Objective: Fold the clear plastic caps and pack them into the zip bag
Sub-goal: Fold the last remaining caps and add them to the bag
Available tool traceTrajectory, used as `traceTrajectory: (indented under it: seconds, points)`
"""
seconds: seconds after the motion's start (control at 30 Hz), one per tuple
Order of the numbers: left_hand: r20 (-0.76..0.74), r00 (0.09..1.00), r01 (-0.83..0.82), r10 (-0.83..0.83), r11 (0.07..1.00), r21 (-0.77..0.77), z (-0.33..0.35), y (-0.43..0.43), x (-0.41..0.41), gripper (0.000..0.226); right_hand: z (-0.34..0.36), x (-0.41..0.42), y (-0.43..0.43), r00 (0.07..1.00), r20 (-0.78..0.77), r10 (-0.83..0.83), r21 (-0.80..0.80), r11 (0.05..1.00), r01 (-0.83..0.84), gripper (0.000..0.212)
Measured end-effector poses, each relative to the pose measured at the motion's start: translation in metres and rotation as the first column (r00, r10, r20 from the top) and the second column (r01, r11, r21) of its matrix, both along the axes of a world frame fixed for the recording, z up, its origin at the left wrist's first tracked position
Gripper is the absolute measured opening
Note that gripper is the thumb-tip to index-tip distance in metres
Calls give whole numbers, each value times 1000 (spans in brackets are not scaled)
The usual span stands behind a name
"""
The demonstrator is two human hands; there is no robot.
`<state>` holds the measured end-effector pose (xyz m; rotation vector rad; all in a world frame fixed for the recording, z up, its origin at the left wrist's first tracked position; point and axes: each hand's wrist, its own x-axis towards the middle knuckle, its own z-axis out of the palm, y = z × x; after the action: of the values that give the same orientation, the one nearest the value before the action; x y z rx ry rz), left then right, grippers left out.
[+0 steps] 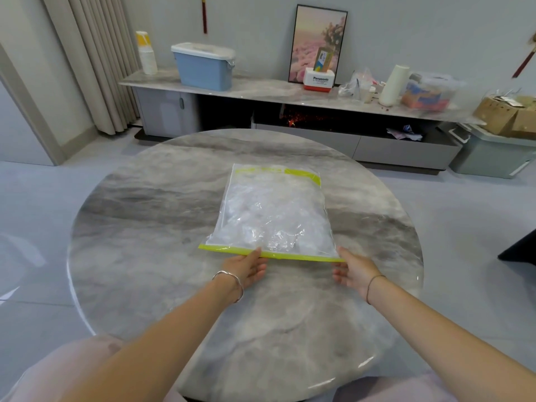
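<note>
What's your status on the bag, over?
Left hand, right hand open, thumbs at yellow edge. Zip bag on table, caps inside. Nothing blocking.

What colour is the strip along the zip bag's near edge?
Yellow-green strip, seen best in the head view.
</note>
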<state>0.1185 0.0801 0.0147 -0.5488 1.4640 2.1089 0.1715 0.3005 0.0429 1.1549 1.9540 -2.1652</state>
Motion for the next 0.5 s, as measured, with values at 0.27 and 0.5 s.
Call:
traceTrajectory:
  seconds: [0.27, 0.5]
  points:
    - [-9, 997, 77, -77, 997, 9, -4, 17, 7, 18, -5, 4, -11, 994, -26, 106, 75, 992, -103, 24]
    - [-27, 999, -47, 47, 999, -6, -1, 9, -2, 21, -7, 2, 1, 996, -80, 46, 122, 992, -36, 22]
